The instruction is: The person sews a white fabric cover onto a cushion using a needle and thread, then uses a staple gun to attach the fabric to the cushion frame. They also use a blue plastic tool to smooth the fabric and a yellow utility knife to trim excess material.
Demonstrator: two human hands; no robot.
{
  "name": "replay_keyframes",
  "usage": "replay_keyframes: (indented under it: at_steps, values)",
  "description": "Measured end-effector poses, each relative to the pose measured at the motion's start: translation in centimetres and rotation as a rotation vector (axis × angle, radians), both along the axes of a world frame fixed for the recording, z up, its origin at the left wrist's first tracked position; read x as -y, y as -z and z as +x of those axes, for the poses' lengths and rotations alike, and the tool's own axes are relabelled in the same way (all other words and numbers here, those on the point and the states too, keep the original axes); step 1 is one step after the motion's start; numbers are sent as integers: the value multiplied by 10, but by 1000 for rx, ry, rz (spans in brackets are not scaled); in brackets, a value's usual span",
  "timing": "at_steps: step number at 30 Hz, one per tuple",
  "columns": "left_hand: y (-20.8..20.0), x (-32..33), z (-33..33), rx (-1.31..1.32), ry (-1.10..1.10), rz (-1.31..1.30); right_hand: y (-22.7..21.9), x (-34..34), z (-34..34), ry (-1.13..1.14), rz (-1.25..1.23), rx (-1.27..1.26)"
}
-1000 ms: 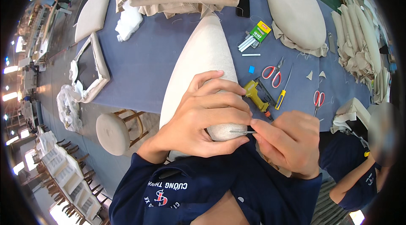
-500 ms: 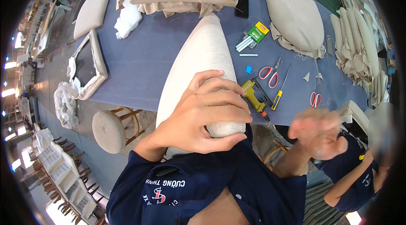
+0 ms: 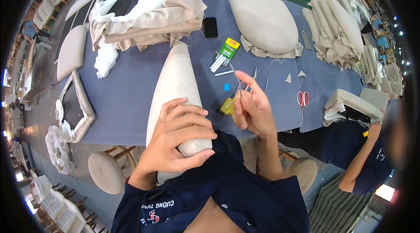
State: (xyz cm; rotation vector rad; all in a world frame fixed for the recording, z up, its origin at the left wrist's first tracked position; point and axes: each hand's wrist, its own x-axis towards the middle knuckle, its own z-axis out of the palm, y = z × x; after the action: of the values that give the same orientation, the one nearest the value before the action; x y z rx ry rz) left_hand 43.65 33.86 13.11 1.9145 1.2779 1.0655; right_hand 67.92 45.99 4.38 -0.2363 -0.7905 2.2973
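My left hand [image 3: 177,134] is closed around the near end of a beige fabric-covered cushion [image 3: 175,80], which stands on edge in front of me and reaches over the table. My right hand [image 3: 253,108] is raised just right of it, pinching a thin grey curved needle-like piece [image 3: 235,74] between thumb and forefinger. Its exact kind is too fine to make out. Behind that hand lie an olive-green staple gun [image 3: 227,106], mostly hidden, red-handled pliers [image 3: 247,87] and the thin shaft of a screwdriver [image 3: 267,82].
Around the blue-covered table [image 3: 127,101] are a fabric pile [image 3: 148,29], a chalk box [image 3: 228,50], blue chalk [image 3: 226,87], a phone [image 3: 210,27], scissors [image 3: 302,101] and another cushion [image 3: 264,23]. Stools [image 3: 106,171] stand below. A co-worker [image 3: 354,154] handles an upholstered piece at right.
My right hand has come in leftward from the right side, toward the cushion, and now shows the thin piece in its pinch. My left hand keeps its hold. The view has shifted right.
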Motion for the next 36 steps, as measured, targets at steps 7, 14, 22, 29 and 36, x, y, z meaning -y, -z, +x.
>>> replay_keyframes:
  at_steps: [7, 14, 22, 29, 36]
  values:
    - [0, 1, -2, -4, 0, 8, -37, 21, -1, 82, 352, 557]
    - [4, 2, 0, 3, 8, 35, -109, 35, 1, 227, 1368, 752]
    - [10, 3, 5, 33, -9, 65, -119, 41, -8, 169, 1531, 833]
    - [9, 2, 6, 22, -16, 62, -130, 40, -11, 182, 1745, 911]
    - [10, 0, 6, 25, -19, 66, -130, 37, -12, 161, 1760, 899]
